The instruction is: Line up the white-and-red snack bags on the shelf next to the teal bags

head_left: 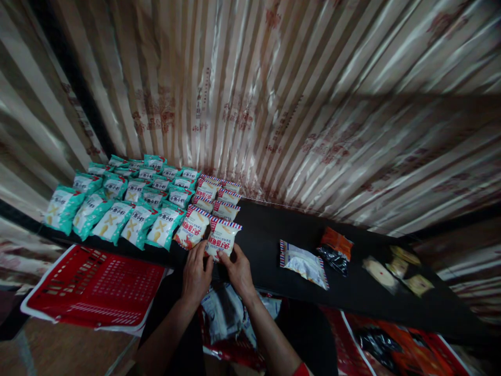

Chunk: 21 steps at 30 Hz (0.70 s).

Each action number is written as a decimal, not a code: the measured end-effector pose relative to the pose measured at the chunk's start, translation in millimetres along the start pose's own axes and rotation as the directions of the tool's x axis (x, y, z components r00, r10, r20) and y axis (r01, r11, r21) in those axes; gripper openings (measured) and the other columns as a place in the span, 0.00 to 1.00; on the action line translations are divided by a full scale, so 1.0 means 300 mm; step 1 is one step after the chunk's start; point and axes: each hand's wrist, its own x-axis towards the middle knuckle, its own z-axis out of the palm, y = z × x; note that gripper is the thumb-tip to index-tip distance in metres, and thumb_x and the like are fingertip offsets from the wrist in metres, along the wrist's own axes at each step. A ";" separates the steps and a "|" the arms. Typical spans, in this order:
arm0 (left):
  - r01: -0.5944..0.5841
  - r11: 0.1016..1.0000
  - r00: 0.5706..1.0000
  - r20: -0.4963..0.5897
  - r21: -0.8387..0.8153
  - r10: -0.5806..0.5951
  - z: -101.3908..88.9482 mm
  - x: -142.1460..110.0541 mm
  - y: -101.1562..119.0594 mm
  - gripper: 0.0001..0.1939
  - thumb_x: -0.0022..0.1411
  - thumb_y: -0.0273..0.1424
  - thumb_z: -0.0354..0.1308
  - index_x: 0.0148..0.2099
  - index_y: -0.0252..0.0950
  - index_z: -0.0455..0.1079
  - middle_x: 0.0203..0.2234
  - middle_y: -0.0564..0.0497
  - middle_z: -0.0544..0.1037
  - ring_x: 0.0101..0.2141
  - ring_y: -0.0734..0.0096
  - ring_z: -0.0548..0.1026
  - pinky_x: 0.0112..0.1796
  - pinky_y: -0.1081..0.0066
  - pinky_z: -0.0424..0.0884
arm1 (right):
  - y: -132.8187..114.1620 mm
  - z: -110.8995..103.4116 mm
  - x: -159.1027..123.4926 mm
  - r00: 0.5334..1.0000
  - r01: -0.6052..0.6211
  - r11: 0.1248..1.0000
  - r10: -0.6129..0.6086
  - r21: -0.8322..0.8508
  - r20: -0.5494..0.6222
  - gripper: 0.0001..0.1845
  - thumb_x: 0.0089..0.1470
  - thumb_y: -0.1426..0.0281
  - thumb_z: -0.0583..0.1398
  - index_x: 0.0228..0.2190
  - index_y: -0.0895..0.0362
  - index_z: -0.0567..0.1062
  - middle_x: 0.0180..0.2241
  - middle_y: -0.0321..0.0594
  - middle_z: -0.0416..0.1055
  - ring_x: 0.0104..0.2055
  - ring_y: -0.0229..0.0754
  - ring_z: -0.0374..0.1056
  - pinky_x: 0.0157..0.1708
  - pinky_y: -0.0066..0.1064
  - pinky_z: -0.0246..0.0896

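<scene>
White pillow-shaped plastic snack packet with red lettering and a blue-red-white striped top edge [223, 235] stands at the front of a long black table [266, 224], in the head view, gripped at its lower edge by both hands. The person's right hand [239, 269] pinches the lower right corner, thumb on the printed face; the left hand [198, 272] has its fingers closed at the lower left corner. Large red Chinese characters cross the packet, too blurred to read surely. One matching striped packet [191, 228] leans just to its left, and about six more are visible behind these two.

Farther left are teal-and-white plastic packets [166, 225] labelled 小鱼小虾 in dark characters: five in the front row, roughly twenty altogether, the rear ones overlapping too much for an exact count.

Toward the table's right end lie one silvery-white packet with striped ends [303, 263], one orange-and-black packet [336, 249] and four small pale packets [418, 285].

Three red plastic baskets show lower down: one at left [94, 287], one below the hands with whitish-blue packets [223, 313], one at right with orange-and-black packages [407, 347]. Behind hangs a beige pleated curtain [242, 68] with dark-red prints and vertical writing too small to read.
</scene>
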 end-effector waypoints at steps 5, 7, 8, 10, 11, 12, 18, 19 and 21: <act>-0.022 1.000 1.000 -0.017 0.015 0.022 -0.001 0.002 0.008 0.19 0.61 0.27 0.47 0.55 0.34 0.59 0.48 0.42 0.71 0.50 0.60 0.68 0.48 0.58 0.68 | -0.008 0.002 0.011 1.000 -0.004 0.999 0.004 -0.042 0.018 0.19 0.46 0.61 0.61 0.40 0.56 0.73 0.37 0.40 0.76 0.37 0.46 0.71 0.39 0.35 0.65; -0.031 0.999 0.999 -0.015 0.022 0.031 -0.003 0.003 0.012 0.19 0.61 0.26 0.47 0.55 0.34 0.60 0.48 0.42 0.71 0.50 0.60 0.68 0.48 0.58 0.68 | -0.011 0.001 0.012 0.999 -0.012 0.998 0.014 -0.059 0.030 0.18 0.46 0.61 0.60 0.40 0.56 0.72 0.37 0.40 0.76 0.37 0.46 0.71 0.40 0.35 0.65; -0.034 0.999 0.999 -0.018 0.025 0.035 -0.004 0.003 0.013 0.19 0.61 0.26 0.47 0.55 0.34 0.60 0.48 0.42 0.71 0.50 0.60 0.68 0.48 0.58 0.68 | -0.012 0.000 0.012 0.999 -0.014 0.998 0.016 -0.063 0.035 0.19 0.47 0.61 0.60 0.40 0.56 0.72 0.37 0.41 0.76 0.38 0.46 0.71 0.40 0.35 0.65; -0.042 0.999 0.999 -0.024 0.032 0.042 -0.005 0.002 0.015 0.19 0.61 0.26 0.47 0.55 0.34 0.60 0.48 0.42 0.70 0.50 0.61 0.67 0.49 0.58 0.67 | -0.010 -0.001 0.012 0.999 -0.014 0.998 0.016 -0.059 0.041 0.20 0.47 0.61 0.60 0.41 0.56 0.71 0.39 0.41 0.75 0.39 0.46 0.71 0.41 0.35 0.64; -0.046 0.998 0.999 -0.026 0.037 0.047 -0.006 0.002 0.016 0.19 0.61 0.26 0.48 0.55 0.34 0.60 0.48 0.42 0.70 0.50 0.60 0.67 0.49 0.58 0.67 | -0.008 -0.001 0.012 0.999 -0.013 0.998 0.015 -0.055 0.042 0.20 0.47 0.60 0.60 0.42 0.56 0.71 0.39 0.41 0.75 0.39 0.46 0.71 0.41 0.35 0.65; -0.052 0.998 0.998 -0.028 0.043 0.053 -0.006 0.001 0.016 0.19 0.61 0.25 0.48 0.55 0.34 0.60 0.48 0.42 0.70 0.51 0.60 0.66 0.49 0.58 0.67 | -0.005 0.000 0.012 0.999 -0.013 0.999 0.015 -0.051 0.041 0.20 0.47 0.60 0.60 0.42 0.56 0.71 0.39 0.41 0.75 0.39 0.46 0.71 0.41 0.35 0.65; -0.069 0.994 0.996 -0.043 0.081 0.073 -0.005 0.000 0.019 0.18 0.61 0.25 0.48 0.53 0.34 0.62 0.43 0.43 0.70 0.46 0.60 0.68 0.46 0.58 0.68 | 0.004 0.004 0.014 1.000 -0.005 0.999 0.006 -0.033 0.027 0.20 0.47 0.60 0.59 0.41 0.56 0.71 0.38 0.41 0.76 0.38 0.45 0.71 0.40 0.35 0.65; -0.067 0.994 0.996 -0.053 0.086 0.072 -0.004 0.000 0.020 0.17 0.61 0.25 0.48 0.53 0.34 0.62 0.42 0.43 0.70 0.46 0.60 0.68 0.46 0.58 0.69 | 0.003 0.005 0.013 1.000 -0.004 0.999 0.004 -0.032 0.026 0.19 0.47 0.60 0.59 0.41 0.56 0.72 0.37 0.41 0.76 0.38 0.45 0.71 0.39 0.34 0.65; -0.062 0.994 0.996 -0.060 0.086 0.068 -0.001 -0.003 0.021 0.16 0.61 0.26 0.48 0.52 0.34 0.63 0.41 0.43 0.70 0.45 0.60 0.69 0.44 0.60 0.70 | 0.002 0.005 0.012 1.000 0.005 1.000 -0.004 -0.027 0.023 0.19 0.47 0.60 0.59 0.40 0.56 0.72 0.37 0.41 0.76 0.37 0.45 0.71 0.39 0.34 0.65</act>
